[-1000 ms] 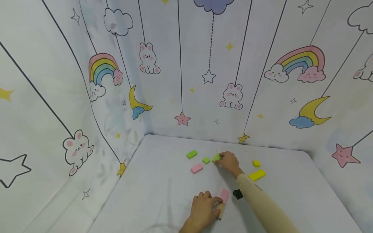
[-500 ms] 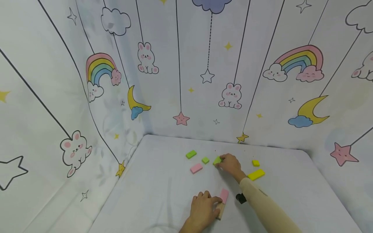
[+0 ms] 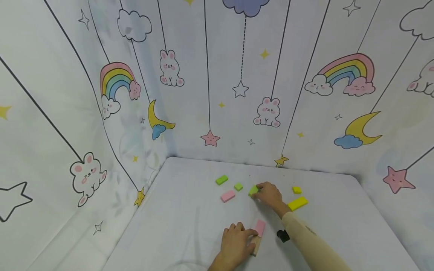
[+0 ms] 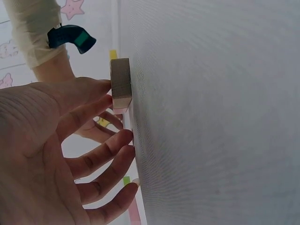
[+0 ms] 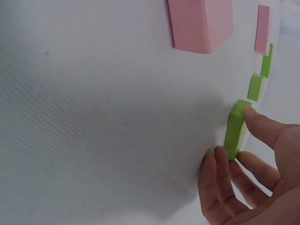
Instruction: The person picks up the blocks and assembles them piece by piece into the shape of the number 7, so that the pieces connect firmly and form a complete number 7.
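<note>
A pale wooden block [image 3: 255,245] lies end to end with a pink block [image 3: 260,227] near the front of the table. My left hand [image 3: 236,244] touches their left side with thumb and index fingertip; its other fingers are spread on the cloth. In the left wrist view the wooden block [image 4: 120,77] shows its end, with the thumb and index tips on one side only. Farther back, my right hand [image 3: 269,195] pinches a green block [image 3: 252,191] between thumb and fingers. The right wrist view shows this green block [image 5: 236,130] close to the cloth.
Left of the right hand lie a small green block [image 3: 239,186], a longer green block [image 3: 222,180] and a pink block [image 3: 227,196]. Two yellow blocks, one small [image 3: 297,190] and one long [image 3: 297,203], sit near the right forearm. Patterned fabric walls [image 3: 230,113] border the white table.
My right hand has drawn the green block slightly toward me, away from the small green block. The left hand has stayed at the wooden and pink blocks.
</note>
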The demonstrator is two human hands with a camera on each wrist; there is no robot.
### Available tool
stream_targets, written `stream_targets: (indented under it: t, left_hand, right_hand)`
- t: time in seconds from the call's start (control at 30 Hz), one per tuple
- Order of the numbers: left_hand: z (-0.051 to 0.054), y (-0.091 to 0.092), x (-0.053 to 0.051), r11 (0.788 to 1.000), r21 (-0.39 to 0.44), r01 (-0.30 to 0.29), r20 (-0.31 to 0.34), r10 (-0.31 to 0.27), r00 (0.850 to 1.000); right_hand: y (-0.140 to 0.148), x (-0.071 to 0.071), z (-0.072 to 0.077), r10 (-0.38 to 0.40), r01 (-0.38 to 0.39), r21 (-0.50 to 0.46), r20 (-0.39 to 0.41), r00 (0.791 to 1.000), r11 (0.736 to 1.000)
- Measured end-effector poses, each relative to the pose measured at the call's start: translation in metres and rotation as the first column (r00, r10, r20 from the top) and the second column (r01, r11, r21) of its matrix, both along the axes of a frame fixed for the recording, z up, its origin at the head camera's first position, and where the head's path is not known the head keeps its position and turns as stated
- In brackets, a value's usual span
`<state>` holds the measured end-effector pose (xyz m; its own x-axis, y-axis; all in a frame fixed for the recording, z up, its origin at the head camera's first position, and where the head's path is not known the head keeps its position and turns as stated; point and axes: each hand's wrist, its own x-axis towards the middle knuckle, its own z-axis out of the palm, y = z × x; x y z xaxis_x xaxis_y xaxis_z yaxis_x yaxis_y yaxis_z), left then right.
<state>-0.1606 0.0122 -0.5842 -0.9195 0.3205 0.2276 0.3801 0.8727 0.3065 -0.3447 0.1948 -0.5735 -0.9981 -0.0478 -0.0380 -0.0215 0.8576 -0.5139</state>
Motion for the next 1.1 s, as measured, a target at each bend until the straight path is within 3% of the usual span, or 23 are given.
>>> stream_targets:
  t: [0.23, 0.6, 0.9, 1.1]
  left_hand:
    - [-0.001, -0.002, 0.001, 1.000, 0.017, 0.008, -0.033, -0.007, 0.999]
    - [-0.003, -0.002, 0.000, 1.000, 0.007, 0.008, -0.028, -0.008, 1.000]
    - [-0.003, -0.001, -0.001, 1.000, 0.002, 0.012, -0.047, -0.012, 0.999]
    - [-0.001, 0.000, 0.000, 1.000, 0.004, 0.006, -0.002, -0.006, 1.000]
  right_hand:
    - [0.003, 0.007, -0.002, 0.003, -0.003, -0.006, -0.012, 1.000, 1.000]
    - [0.010, 0.018, 0.001, 0.007, -0.007, -0.046, -0.012, 1.000, 0.999]
    - [0.015, 0.020, -0.002, -0.009, 0.010, -0.040, 0.025, 1.000, 0.999]
    - [0.017, 0.026, -0.003, -0.020, 0.022, -0.062, 0.036, 0.999, 0.998]
